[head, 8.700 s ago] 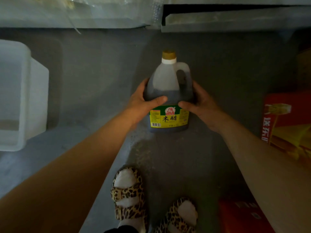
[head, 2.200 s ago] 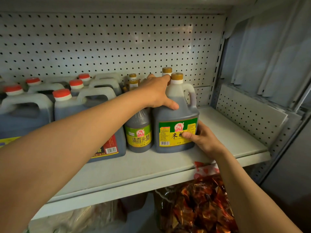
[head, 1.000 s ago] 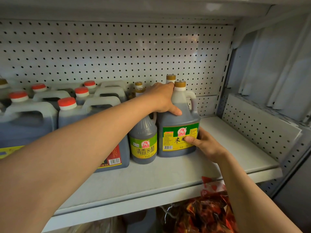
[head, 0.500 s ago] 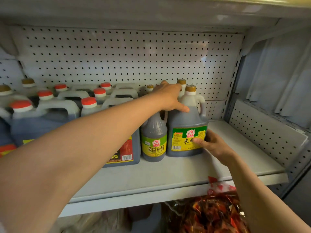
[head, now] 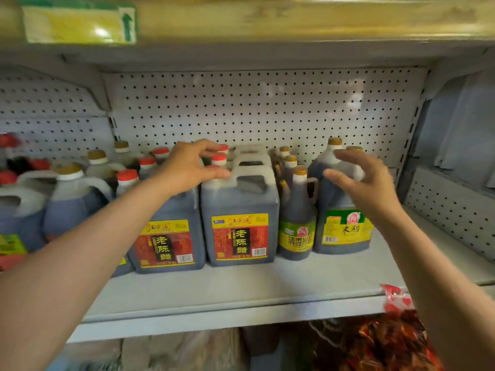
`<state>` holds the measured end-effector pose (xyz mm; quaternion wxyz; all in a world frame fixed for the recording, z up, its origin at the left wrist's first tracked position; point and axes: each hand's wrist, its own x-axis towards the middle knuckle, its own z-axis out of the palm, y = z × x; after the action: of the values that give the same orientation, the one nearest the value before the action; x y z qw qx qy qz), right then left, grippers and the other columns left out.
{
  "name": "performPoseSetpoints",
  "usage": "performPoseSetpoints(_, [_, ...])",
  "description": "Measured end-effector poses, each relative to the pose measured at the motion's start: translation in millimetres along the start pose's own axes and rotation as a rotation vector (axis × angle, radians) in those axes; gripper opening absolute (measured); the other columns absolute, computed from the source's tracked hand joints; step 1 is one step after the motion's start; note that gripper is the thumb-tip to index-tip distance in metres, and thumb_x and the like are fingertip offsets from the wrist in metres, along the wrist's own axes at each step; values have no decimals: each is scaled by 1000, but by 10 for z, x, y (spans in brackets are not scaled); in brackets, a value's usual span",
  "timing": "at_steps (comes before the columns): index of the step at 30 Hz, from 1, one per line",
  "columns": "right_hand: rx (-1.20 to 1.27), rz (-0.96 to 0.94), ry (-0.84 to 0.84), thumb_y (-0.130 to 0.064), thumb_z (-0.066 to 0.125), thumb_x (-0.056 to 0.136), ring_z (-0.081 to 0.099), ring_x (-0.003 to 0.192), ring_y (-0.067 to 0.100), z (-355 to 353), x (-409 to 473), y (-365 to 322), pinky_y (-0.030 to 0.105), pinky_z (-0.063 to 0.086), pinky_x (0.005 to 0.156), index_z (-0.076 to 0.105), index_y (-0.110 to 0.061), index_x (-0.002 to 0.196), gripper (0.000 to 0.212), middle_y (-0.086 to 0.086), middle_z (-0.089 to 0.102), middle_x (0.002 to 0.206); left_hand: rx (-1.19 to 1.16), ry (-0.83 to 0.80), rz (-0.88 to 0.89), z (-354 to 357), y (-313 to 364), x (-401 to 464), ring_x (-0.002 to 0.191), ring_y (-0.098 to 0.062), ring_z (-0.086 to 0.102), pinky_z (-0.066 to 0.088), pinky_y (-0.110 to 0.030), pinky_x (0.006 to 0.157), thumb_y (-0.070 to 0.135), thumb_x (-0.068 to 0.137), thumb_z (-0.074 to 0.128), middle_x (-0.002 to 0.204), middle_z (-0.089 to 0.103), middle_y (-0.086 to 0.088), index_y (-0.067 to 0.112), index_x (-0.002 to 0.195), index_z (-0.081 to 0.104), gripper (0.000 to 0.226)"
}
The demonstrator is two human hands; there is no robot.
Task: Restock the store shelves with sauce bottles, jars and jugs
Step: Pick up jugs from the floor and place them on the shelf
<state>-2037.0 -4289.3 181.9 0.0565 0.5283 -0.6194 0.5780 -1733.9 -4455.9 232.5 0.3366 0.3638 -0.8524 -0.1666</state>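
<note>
The dark vinegar jug (head: 340,226) with a gold cap and a yellow-green label stands upright on the grey shelf (head: 241,285), at the right end of the row. My right hand (head: 364,183) hovers in front of its shoulder with fingers spread, holding nothing. My left hand (head: 187,167) is over the red-capped square jugs (head: 238,212), fingers loosely spread, apart from the gold-capped jug. A slim bottle (head: 296,226) with a green-yellow label stands between the square jugs and the vinegar jug.
Several more jugs with red and gold caps fill the shelf's left side (head: 67,199). Bare shelf lies to the right of the vinegar jug (head: 401,250). A pegboard back panel (head: 254,108) closes the rear. Red packets (head: 388,341) sit on the level below.
Both hands have let go of the gold-capped vinegar jug. My left hand moved left over the red-capped jugs, my right hand rose off the label. The view pulled back and left.
</note>
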Motion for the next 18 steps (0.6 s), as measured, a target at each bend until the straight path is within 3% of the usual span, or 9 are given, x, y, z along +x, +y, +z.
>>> performPoseSetpoints(2, [-48,-40,-45,-41,79,81,55,110,-3,188,53,-112,19,43,92,73,-25,118,40,-9,67,119,91,-31,13,13,-89,-42,110,-6,61,45,-23,92,41,69,88,121,68,4,27,125,65,62])
performPoseSetpoints(4, [-44,-41,-90,-39,78,83,63,100,8,347,91,-190,25,48,86,74,-23,115,37,-5,70,109,131,-45,9,42,-131,-62,112,-13,58,42,-26,89,46,69,86,125,66,2,30,128,63,66])
performPoseSetpoints(7, [-18,-78,-117,-36,79,83,60,77,-3,574,111,-262,22,47,70,76,-24,109,28,-19,63,90,86,-74,-24,81,-169,-34,115,-18,60,46,-33,99,49,71,83,124,67,1,32,122,65,57])
performPoseSetpoints(9, [-30,-87,-111,-38,80,82,60,89,-6,725,129,-306,21,49,78,76,-28,107,27,-25,61,93,17,-105,-54,82,-183,1,113,-20,62,47,-39,103,44,75,82,120,69,-1,30,119,66,49])
performPoseSetpoints(12, [-111,-63,-159,-45,78,81,59,112,16,893,178,-328,32,47,94,76,-28,111,34,-11,71,105,53,-111,-86,44,-190,40,100,-17,61,45,-30,87,41,77,81,105,67,3,26,125,63,53])
performPoseSetpoints(14, [-158,-31,-206,-47,76,82,56,122,27,938,210,-309,41,46,102,76,-27,115,38,-4,73,115,105,-120,-121,21,-189,68,100,-21,62,47,-33,85,41,78,81,105,68,-1,21,119,67,48])
performPoseSetpoints(18, [-199,-4,-217,-49,76,81,55,124,31,947,213,-267,46,46,102,76,-31,114,37,-1,73,117,135,-128,-147,27,-185,74,98,-25,65,51,-39,88,41,79,80,103,72,-6,15,103,73,36])
